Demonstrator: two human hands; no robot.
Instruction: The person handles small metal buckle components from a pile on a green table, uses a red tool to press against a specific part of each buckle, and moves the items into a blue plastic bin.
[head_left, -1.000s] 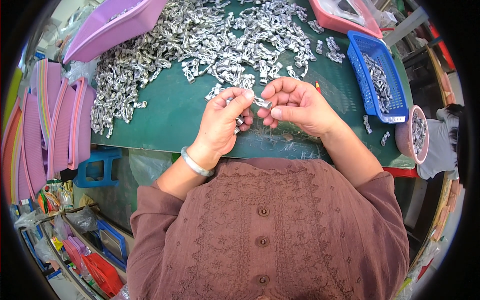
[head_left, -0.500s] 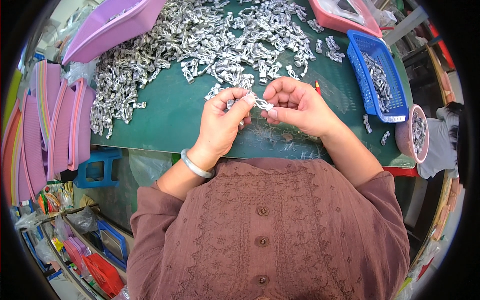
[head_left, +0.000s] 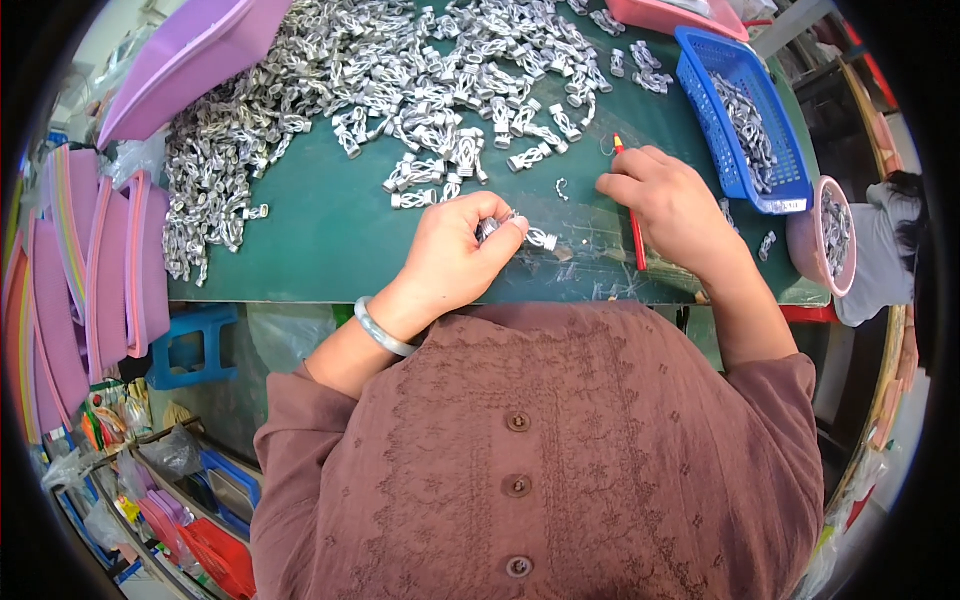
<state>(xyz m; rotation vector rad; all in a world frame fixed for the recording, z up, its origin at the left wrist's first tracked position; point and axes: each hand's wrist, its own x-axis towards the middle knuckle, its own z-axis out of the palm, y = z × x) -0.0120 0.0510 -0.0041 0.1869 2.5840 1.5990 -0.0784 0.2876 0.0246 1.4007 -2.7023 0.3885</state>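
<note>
1. Silvery metal shows at the left hand (head_left: 450,258): thumb and fingers pinch a ridged-ended piece (head_left: 541,240), its end sticking out toward the right, just above the near edge of the green table (head_left: 330,230).
2. Other metal shows inside that fist; how many pieces are tucked there, I cannot tell.
3. Over the red stick (head_left: 639,242) lies the right hand (head_left: 672,210), fingers curled. Whether they grip it or merely cross it, I cannot tell.
4. My judgement of the step: the left hand steadies a piece while the right attends to the stick.
5. Next, I judge, the move calls for a firm left pinch and a sure right-hand hold on the stick.
6. Counted: one red stick, one small curled bit (head_left: 562,189), one blue basket (head_left: 705,115), one round pink bowl (head_left: 808,245), one large purple tub (head_left: 190,70), and two loose pieces (head_left: 767,246) near the basket.
7. Beyond the hands, the heap (head_left: 430,95) of similar pieces overlaps too much to count.
</note>
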